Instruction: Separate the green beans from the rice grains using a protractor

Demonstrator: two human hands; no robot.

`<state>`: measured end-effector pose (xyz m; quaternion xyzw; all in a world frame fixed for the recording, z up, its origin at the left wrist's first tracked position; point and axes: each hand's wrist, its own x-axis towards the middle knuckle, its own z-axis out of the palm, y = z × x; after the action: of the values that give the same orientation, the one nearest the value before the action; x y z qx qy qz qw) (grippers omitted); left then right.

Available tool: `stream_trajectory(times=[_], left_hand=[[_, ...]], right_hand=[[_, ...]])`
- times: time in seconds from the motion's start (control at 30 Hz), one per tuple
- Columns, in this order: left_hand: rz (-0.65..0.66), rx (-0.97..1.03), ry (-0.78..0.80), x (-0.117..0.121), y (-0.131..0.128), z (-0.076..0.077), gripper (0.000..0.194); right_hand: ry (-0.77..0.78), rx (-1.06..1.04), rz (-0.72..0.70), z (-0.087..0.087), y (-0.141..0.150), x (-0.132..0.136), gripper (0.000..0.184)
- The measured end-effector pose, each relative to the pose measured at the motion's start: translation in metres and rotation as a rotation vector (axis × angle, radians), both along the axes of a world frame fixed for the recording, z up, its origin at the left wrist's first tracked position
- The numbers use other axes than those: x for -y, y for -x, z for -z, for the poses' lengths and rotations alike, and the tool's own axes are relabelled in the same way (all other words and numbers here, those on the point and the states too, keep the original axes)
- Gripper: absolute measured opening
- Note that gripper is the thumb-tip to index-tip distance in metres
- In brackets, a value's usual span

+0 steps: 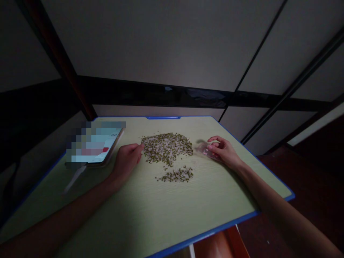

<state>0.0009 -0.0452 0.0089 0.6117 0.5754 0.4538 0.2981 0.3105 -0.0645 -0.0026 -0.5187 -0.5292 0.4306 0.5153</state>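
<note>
A wide pile of small green beans mixed with pale grains lies in the middle of the table. Nearer to me is a smaller patch of the same mix, apart from the main pile. My left hand rests at the pile's left edge, fingers curled and thumb pressed to the index finger; whatever they may hold is hidden. To the right of the pile, my right hand grips a clear plastic piece between thumb and fingers. Its outline is blurred, so its exact shape does not show.
The pale table has a blue rim. A lit phone or tablet, partly pixelated, lies at the left with a white cable. Wardrobe panels stand behind the table. An orange box shows below the front edge.
</note>
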Motion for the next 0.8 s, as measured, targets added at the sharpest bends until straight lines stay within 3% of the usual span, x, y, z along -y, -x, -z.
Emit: stream_trajectory(times=[0.33, 0.57, 0.8], left_hand=[[-0.016, -0.059, 0.051, -0.001, 0.001, 0.000, 0.039], [-0.016, -0.064, 0.063, 0.000, 0.000, -0.001, 0.039], [-0.017, -0.061, 0.070, -0.004, 0.002, 0.003, 0.040]], right_hand=[[-0.144, 0.175, 0.016, 0.004, -0.001, -0.004, 0.030], [-0.143, 0.057, 0.111, 0.005, -0.001, -0.005, 0.028], [-0.086, -0.006, 0.026, 0.004, -0.006, -0.019, 0.032]])
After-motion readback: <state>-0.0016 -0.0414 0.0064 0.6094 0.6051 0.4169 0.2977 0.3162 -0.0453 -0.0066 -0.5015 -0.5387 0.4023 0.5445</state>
